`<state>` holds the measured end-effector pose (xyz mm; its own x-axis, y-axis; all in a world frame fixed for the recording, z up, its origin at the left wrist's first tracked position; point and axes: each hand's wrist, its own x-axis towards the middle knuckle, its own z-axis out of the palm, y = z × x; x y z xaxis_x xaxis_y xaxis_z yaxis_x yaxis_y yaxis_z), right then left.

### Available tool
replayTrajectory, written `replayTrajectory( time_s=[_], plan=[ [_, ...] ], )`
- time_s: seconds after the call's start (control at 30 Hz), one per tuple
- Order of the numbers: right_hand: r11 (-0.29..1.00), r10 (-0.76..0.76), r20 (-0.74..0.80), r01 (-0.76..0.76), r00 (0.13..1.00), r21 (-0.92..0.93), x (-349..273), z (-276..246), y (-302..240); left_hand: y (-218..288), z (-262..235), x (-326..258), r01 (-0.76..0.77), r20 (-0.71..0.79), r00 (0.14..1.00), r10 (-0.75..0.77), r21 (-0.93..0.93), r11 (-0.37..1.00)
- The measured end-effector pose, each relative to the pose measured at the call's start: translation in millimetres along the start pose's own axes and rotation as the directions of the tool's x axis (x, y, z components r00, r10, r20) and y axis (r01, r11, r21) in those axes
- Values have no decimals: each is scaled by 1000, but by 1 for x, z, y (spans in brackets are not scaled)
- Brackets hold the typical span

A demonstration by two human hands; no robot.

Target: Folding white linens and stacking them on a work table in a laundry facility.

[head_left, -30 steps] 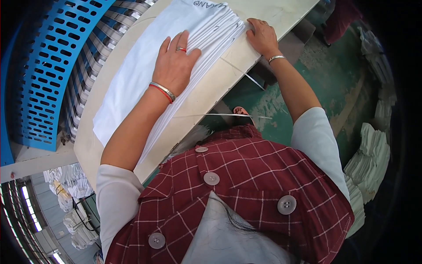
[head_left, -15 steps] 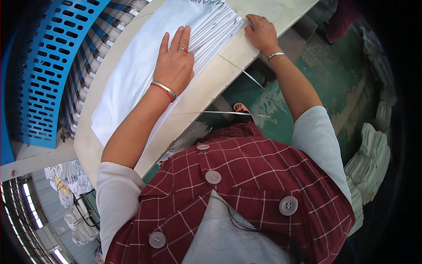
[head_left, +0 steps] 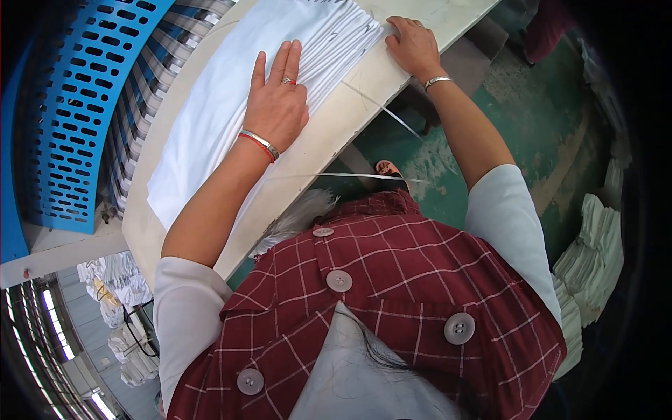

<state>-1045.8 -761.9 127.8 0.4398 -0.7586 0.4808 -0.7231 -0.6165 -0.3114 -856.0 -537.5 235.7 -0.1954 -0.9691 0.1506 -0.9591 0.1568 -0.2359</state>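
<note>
A stack of folded white cloth [head_left: 217, 105] lies slantwise on the pale tabletop, its layered folds fanned along the right side. My left hand [head_left: 276, 105] rests flat on the top layer, fingers stretched out and holding nothing. Just right of the stack's far end, my right hand [head_left: 414, 47] is on the table, thumb and forefinger apart with no object visible between them. Its fingertips come close to the folded edges; whether they touch is unclear. Dark marks show on some of the folds. A thin white strip [head_left: 381, 108] sticks out from under the stack, over the table's edge.
A second white strip [head_left: 364, 176] crosses the table's near edge. At the left stand a blue slotted panel [head_left: 73, 126] and checked fabric [head_left: 150, 84]. White cloth piles [head_left: 591, 259] lie at the right, above green floor [head_left: 448, 150]. Another person's dark red clothing [head_left: 553, 31] shows at the top right.
The view has shifted slightly. Both hands keep nearly the same places, the left still flat on the cloth and the right still beside the stack's far end.
</note>
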Motion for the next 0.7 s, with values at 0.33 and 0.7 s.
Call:
replayTrajectory(
  time_s=[0.33, 0.7],
  plan=[
    [999, -43, -15, 43, 999, 14, 1, 1, -4, -3, 9, -4, -42, 10, 999, 41, 132, 990],
    [994, -9, -47, 14, 999, 113, -6, -22, -26, -1, 20, -6, -9, 41, 999, 3, 147, 989]
  ],
)
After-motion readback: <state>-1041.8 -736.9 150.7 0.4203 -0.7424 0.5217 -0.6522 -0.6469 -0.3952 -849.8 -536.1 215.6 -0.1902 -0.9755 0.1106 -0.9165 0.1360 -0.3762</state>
